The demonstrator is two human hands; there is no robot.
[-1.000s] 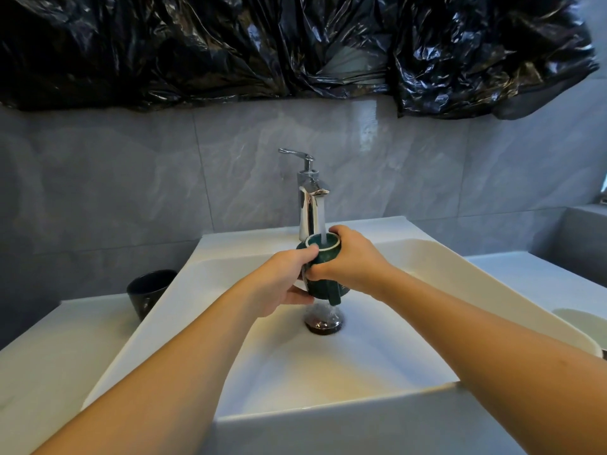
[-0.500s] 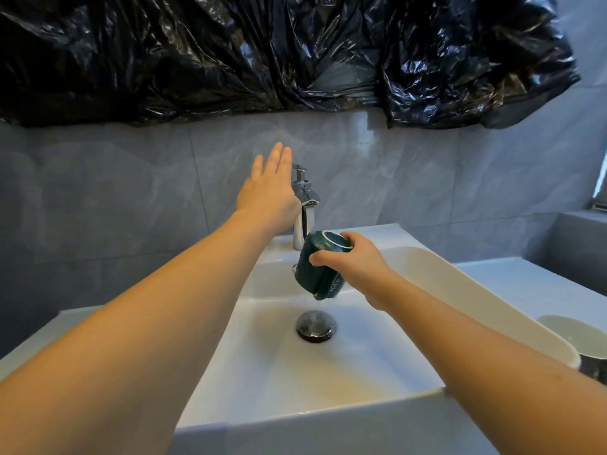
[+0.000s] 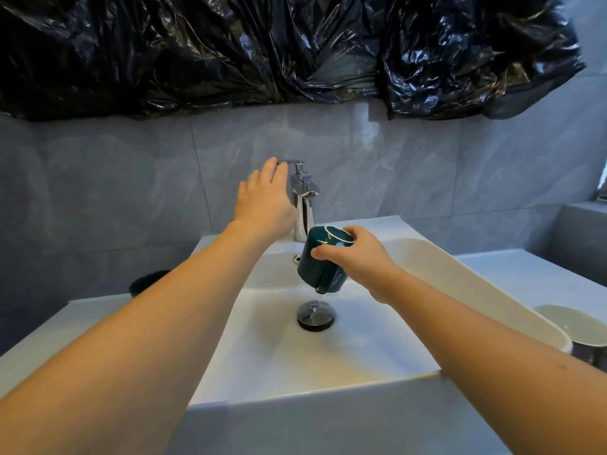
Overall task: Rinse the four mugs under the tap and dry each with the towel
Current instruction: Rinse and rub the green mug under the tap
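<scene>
My right hand (image 3: 356,257) grips a dark green mug (image 3: 317,266) by its rim, tilted over the white sink (image 3: 328,362) just above the drain (image 3: 315,315); drops fall from its lower edge. My left hand (image 3: 264,200) reaches up with straight fingers and touches the lever of the chrome tap (image 3: 303,205). No water stream shows from the spout. A black mug (image 3: 147,280) stands on the counter at the left, partly hidden by my left forearm. A pale mug (image 3: 578,330) sits at the right edge. No towel is in view.
A grey tiled wall rises behind the sink, with crumpled black plastic sheeting (image 3: 295,47) hanging across its top. White counter (image 3: 525,274) runs on both sides of the basin. A grey ledge stands at the far right.
My left hand left the mug, rose to the tap lever and now touches it. The water stream has stopped. My right hand tipped the green mug over the basin.
</scene>
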